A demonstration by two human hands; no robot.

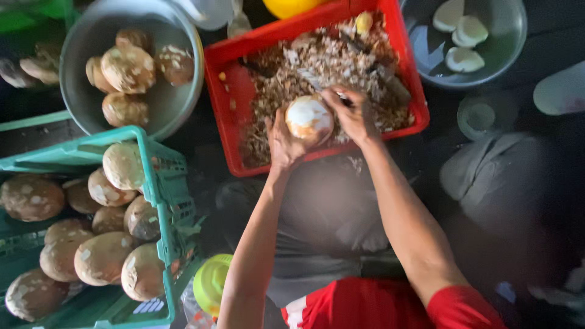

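Two bare hands meet over the near edge of the red crate (226, 97), and between them sits one round, partly peeled coconut (309, 117), its top showing white and its sides brown. The left hand (281, 145) cups it from below and from the side, fingers wrapped tight round the curve. The right hand (352, 113) is closed on a peeling blade (315, 80), whose metal lies across the far side of the ball.

It looks hard and fairly heavy for its size, a stiff sphere that will not give under the fingers. The white patch probably runs damp and slick, so the rougher brown flank seems the safer place to hold, low and from underneath, just as the left hand has it.

Nearer, at the lower left, a green basket (159, 201) is stacked with unpeeled brown ones. Beyond it, a grey metal bowl (79, 61) holds a few more. The crate bed is heaped with brown and white shavings (317, 55). At the far right, a second grey bowl (512, 36) carries white pieces.
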